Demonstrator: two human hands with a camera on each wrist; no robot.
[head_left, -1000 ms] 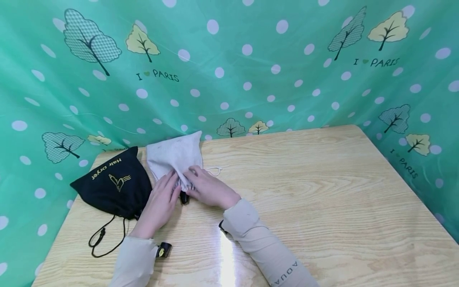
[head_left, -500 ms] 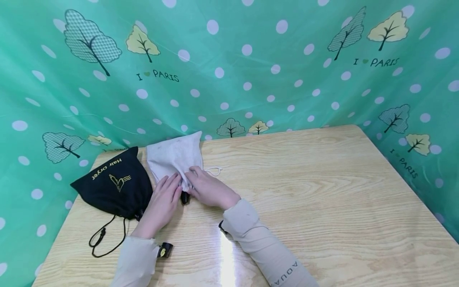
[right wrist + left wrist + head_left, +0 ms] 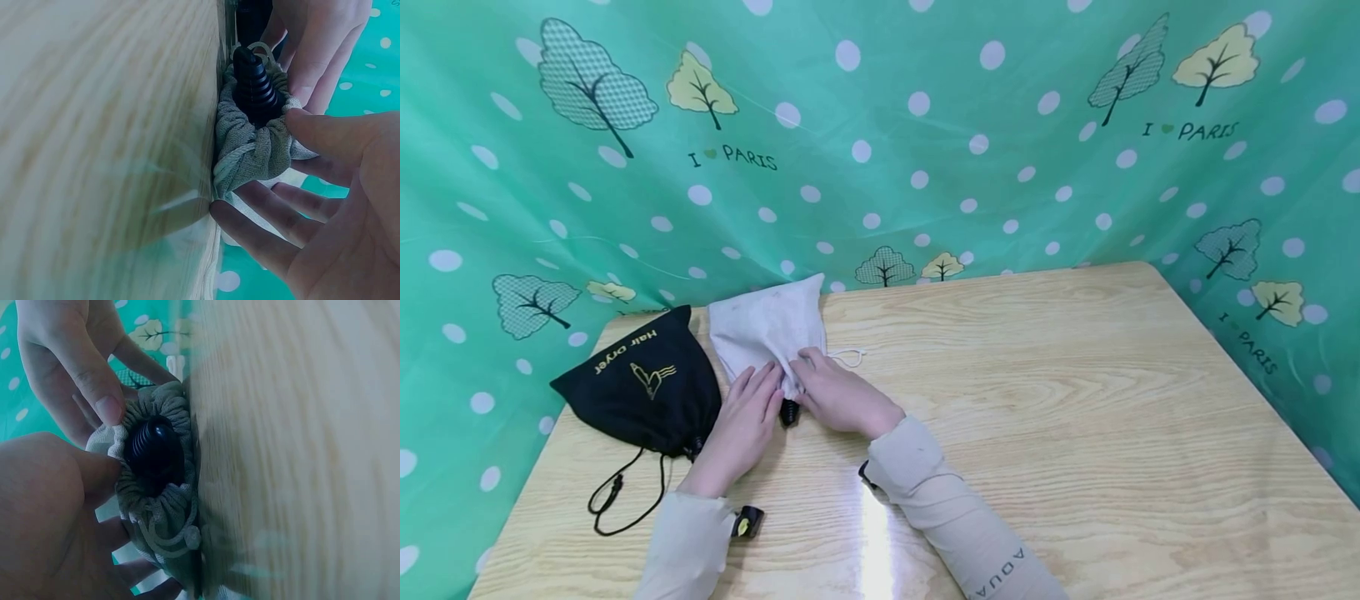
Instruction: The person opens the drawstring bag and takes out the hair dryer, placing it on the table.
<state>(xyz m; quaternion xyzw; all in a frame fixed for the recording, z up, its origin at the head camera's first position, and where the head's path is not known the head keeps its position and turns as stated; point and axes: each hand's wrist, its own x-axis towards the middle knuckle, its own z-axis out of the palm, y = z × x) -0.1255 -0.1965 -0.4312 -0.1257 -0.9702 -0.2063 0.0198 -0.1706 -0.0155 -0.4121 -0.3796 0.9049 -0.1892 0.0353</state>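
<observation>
A light grey drawstring bag point(image 3: 763, 321) lies at the back left of the table, its gathered mouth towards the person. The left hand point(image 3: 741, 425) holds the left side of that mouth, thumb at the rim and fingers along the cloth. On the opposite side, the right hand point(image 3: 842, 396) pinches the rim between thumb and fingers. From the opening pokes a black ribbed cord sleeve point(image 3: 256, 94); whatever it belongs to is hidden inside. White drawcord point(image 3: 165, 540) loops beside the mouth in the left wrist view.
Just left of the left hand lies a black drawstring pouch point(image 3: 647, 387) printed "Hair Dryer", its black cord point(image 3: 625, 529) looped on the wooden table point(image 3: 1037, 400). A green dotted curtain point(image 3: 917, 142) hangs along the table's back and sides.
The left hand has shifted slightly along the grey bag's mouth, towards the right hand. The right hand and both bags have hardly moved.
</observation>
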